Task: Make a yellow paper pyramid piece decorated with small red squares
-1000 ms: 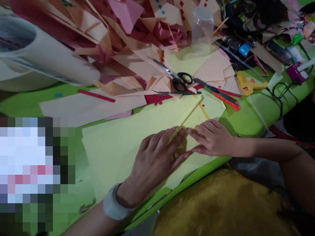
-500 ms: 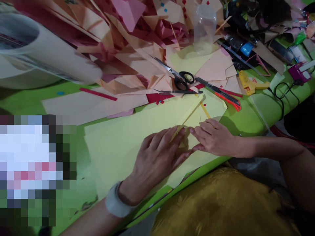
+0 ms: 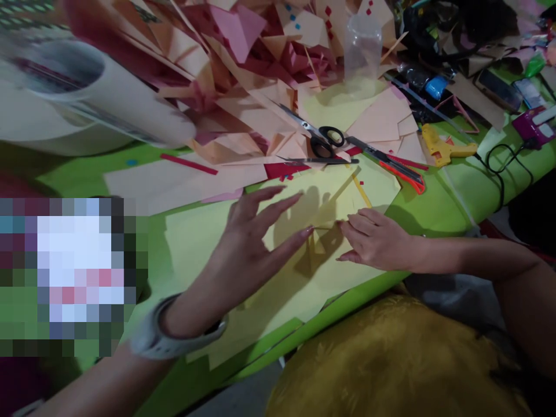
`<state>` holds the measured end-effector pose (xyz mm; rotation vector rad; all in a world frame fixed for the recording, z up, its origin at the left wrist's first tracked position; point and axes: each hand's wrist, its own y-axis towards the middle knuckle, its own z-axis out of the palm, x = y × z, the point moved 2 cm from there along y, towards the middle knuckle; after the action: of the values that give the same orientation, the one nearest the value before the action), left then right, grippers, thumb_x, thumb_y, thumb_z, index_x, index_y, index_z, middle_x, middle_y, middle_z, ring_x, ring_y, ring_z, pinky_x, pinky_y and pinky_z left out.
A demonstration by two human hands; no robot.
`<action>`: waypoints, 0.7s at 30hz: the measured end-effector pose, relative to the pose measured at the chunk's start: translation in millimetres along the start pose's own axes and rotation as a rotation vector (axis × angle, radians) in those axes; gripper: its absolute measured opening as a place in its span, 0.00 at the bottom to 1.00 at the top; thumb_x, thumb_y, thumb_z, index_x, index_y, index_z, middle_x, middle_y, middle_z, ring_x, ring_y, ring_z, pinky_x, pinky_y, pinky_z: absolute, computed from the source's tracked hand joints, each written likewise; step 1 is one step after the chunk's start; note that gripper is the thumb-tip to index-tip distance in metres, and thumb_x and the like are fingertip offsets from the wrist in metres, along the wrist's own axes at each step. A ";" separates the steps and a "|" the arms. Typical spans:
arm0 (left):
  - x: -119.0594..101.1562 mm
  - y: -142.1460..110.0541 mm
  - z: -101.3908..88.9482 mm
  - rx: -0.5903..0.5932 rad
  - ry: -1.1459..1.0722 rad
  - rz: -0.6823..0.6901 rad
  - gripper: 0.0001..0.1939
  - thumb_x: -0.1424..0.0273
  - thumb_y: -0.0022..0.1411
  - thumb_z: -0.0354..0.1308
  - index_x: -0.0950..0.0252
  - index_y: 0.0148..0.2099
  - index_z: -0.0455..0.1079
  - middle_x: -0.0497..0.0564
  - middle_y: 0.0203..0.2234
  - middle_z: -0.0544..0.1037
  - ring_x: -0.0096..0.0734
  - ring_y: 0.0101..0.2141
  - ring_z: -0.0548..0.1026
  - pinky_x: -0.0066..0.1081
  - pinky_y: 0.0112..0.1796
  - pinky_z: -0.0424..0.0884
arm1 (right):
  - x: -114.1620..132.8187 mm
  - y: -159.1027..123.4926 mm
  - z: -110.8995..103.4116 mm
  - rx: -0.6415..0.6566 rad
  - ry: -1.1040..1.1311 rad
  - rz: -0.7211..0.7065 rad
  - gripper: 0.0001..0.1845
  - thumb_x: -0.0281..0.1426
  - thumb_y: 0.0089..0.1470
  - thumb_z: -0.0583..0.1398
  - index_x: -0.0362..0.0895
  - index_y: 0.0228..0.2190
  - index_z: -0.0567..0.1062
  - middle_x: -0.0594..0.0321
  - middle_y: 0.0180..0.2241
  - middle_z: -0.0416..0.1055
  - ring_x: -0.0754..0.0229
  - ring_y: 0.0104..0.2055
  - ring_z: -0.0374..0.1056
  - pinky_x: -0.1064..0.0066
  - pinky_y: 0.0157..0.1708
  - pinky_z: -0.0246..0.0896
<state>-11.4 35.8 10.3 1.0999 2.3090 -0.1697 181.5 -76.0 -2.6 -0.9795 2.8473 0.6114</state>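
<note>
My left hand [image 3: 256, 234], with a pale wristband, is raised with its fingers spread above the yellow paper [image 3: 204, 255]. The tip of its thumb is near a small folded yellow paper piece [image 3: 320, 242]. At the right end of that piece, my right hand [image 3: 371, 238] has its fingers bent and pressed down on it. Part of the folded piece is hidden by the right fingers. A thin, darker yellow strip [image 3: 362, 192] lies just beyond the right hand.
Scissors [image 3: 319, 134], a box cutter [image 3: 391, 167] and a yellow glue gun [image 3: 445, 146] lie beyond the paper. A clear plastic cup [image 3: 362, 55] stands among peach and pink folded papers [image 3: 243, 75]. At the left lies a large white roll [image 3: 125, 98].
My left hand has lifted off the folded piece and moved left, its fingers spreading. My right hand stays at nearly the same spot.
</note>
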 end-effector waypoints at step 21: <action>14.1 36.6 23.6 0.345 -0.062 -0.177 0.46 0.45 0.56 0.58 0.56 0.71 0.50 0.61 0.72 0.38 0.62 0.69 0.33 0.63 0.62 0.37 | 1.8 -1.5 2.1 0.024 0.048 0.030 0.22 0.38 0.66 0.54 0.30 0.43 0.75 0.48 0.42 0.74 0.51 0.44 0.67 0.57 0.47 0.58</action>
<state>19.2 61.0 -12.4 1.0297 2.3747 -0.6827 180.9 -77.3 -5.4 -0.9621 2.9089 0.5622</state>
